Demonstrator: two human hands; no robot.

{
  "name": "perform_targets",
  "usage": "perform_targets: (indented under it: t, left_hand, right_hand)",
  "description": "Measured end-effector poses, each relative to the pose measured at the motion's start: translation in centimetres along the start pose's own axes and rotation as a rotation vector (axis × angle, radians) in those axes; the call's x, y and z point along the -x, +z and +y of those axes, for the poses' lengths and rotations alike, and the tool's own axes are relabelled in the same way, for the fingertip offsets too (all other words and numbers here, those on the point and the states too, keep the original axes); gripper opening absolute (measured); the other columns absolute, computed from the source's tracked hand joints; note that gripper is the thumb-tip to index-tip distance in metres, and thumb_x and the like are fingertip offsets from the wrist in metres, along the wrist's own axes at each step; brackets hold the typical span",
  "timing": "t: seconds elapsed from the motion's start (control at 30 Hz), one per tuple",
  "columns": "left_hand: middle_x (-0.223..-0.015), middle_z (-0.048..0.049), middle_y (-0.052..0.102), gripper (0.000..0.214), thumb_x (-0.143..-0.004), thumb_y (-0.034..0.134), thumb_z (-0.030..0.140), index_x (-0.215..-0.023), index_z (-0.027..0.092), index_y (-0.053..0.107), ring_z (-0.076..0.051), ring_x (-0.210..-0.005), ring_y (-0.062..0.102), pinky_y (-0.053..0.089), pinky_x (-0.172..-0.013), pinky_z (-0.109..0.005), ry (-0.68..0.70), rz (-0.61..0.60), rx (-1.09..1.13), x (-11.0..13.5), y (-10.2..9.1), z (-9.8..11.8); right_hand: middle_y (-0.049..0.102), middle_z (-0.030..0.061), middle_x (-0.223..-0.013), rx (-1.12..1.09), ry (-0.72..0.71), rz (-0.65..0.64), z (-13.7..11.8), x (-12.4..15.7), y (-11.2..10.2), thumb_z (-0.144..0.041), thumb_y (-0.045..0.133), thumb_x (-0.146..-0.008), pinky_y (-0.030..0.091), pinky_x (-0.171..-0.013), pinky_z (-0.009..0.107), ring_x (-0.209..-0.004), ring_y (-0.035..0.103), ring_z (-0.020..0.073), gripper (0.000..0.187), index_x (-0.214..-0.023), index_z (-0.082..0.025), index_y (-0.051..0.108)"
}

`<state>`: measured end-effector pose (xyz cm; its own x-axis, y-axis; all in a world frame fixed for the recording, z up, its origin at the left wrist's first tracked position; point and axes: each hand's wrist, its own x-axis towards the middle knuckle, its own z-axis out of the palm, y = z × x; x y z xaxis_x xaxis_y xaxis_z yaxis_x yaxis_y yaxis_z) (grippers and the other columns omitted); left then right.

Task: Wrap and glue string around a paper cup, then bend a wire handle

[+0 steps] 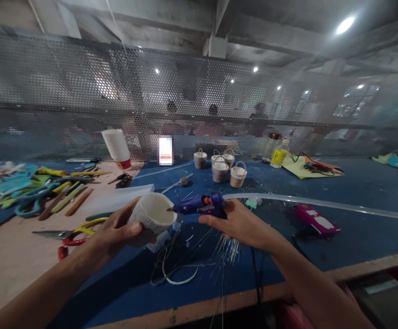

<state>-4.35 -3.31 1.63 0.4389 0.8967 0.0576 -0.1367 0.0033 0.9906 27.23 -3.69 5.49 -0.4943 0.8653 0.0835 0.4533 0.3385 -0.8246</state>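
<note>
My left hand [122, 226] is wrapped round a white-grey paper cup with a wrapped outside [151, 219], its mouth tilted up and toward the right. In my right hand [240, 224] is a blue hot glue gun [194, 205], its nozzle at the cup's right rim. I cannot tell whether the tip touches the rim. A long clear glue stick [305, 201] runs out of the gun's back to the right. Below the gun lie white strips [181, 279] and fine glue threads [231, 246].
Several small handled baskets [220, 172] stand at the back. Stacked paper cups [116, 146] lean at the left, near scissors [58, 234] and pliers. Two bottles [280, 154] stand back right. A magenta box-shaped device [317, 220] lies right. A perforated metal screen [82, 87] rises behind.
</note>
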Motion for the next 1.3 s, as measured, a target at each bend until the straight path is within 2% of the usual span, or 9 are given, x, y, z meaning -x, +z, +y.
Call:
perform_targets:
  t: [0.2,0.47,0.77,0.9,1.03,1.1,1.2,1.3]
  left_hand:
    - [-0.117,-0.0123,0.068,0.065,-0.074,0.078,0.047,-0.132,0.024,0.059,-0.026,-0.092,0.065,0.058,-0.075,-0.031,-0.016,0.022,-0.019,0.0,-0.4,-0.2]
    - [-0.118,-0.0114,0.067,0.061,-0.074,0.078,0.049,-0.128,0.027,0.061,-0.027,-0.097,0.063,0.058,-0.078,-0.034,-0.014,0.034,-0.021,-0.1,0.0,0.0]
    - [-0.117,-0.0090,0.070,0.058,-0.074,0.078,0.046,-0.128,0.030,0.064,-0.027,-0.096,0.065,0.057,-0.076,-0.032,0.005,0.027,-0.001,-0.2,-0.5,-0.5]
    - [-0.121,-0.0078,0.070,0.059,-0.072,0.080,0.044,-0.128,0.031,0.064,-0.029,-0.102,0.065,0.058,-0.080,-0.032,-0.004,0.050,0.021,-0.2,-0.4,-0.4]
    - [-0.120,-0.0073,0.071,0.066,-0.069,0.082,0.045,-0.130,0.031,0.062,-0.030,-0.103,0.066,0.059,-0.082,-0.035,0.017,0.019,0.061,-0.3,-0.5,-0.4]
    - [-0.123,-0.0088,0.070,0.068,-0.068,0.083,0.045,-0.130,0.028,0.062,-0.030,-0.102,0.067,0.058,-0.085,-0.036,0.030,0.016,0.079,-0.3,-0.6,-0.5]
    - [-0.123,-0.0094,0.070,0.066,-0.067,0.083,0.044,-0.127,0.025,0.064,-0.032,-0.107,0.066,0.056,-0.089,-0.038,0.039,0.033,0.083,-0.3,-0.6,-0.7]
    - [-0.112,-0.0102,0.074,0.069,-0.064,0.086,0.041,-0.127,0.023,0.063,-0.034,-0.107,0.067,0.056,-0.089,-0.040,0.045,0.034,0.067,-0.3,-0.4,-0.7]
  right_hand:
    - [0.053,-0.0026,-0.062,0.020,-0.004,-0.003,0.1,0.0,-0.1,-0.063,0.060,-0.089,0.044,-0.046,0.024,-0.050,0.052,0.0110,0.044,-0.096,-0.020,0.068]
    - [0.050,-0.0039,-0.062,-0.021,-0.006,-0.007,-0.1,0.0,0.0,-0.055,0.066,-0.088,0.045,-0.044,0.022,-0.048,0.051,0.0095,0.038,-0.104,-0.021,0.069]
    - [0.051,-0.0046,-0.062,-0.051,-0.008,-0.007,-0.1,0.0,0.1,-0.053,0.068,-0.088,0.045,-0.042,0.021,-0.044,0.051,0.0083,0.036,-0.103,-0.020,0.070]
    - [0.048,-0.0066,-0.057,-0.081,-0.021,-0.007,0.2,-0.1,0.1,-0.051,0.069,-0.088,0.042,-0.042,0.021,-0.041,0.051,0.0082,0.033,-0.097,-0.019,0.068]
    - [0.049,-0.0078,-0.050,-0.141,-0.035,-0.016,0.3,0.0,0.1,-0.048,0.066,-0.090,0.041,-0.044,0.022,-0.040,0.049,0.0087,0.029,-0.093,-0.019,0.066]
    - [0.049,-0.0071,-0.044,-0.156,-0.061,-0.016,0.4,-0.1,0.2,-0.046,0.064,-0.093,0.045,-0.051,0.023,-0.040,0.049,0.0086,0.031,-0.080,-0.018,0.063]
    - [0.048,-0.0057,-0.043,-0.239,-0.109,0.000,0.7,-0.4,0.5,-0.046,0.058,-0.097,0.044,-0.054,0.024,-0.040,0.047,0.0067,0.044,-0.063,-0.018,0.054]
    - [0.040,-0.0087,-0.046,-0.420,-0.137,0.039,0.9,-0.8,0.7,-0.048,0.057,-0.097,0.038,-0.047,0.023,-0.037,0.042,0.0055,0.038,-0.074,-0.018,0.058]
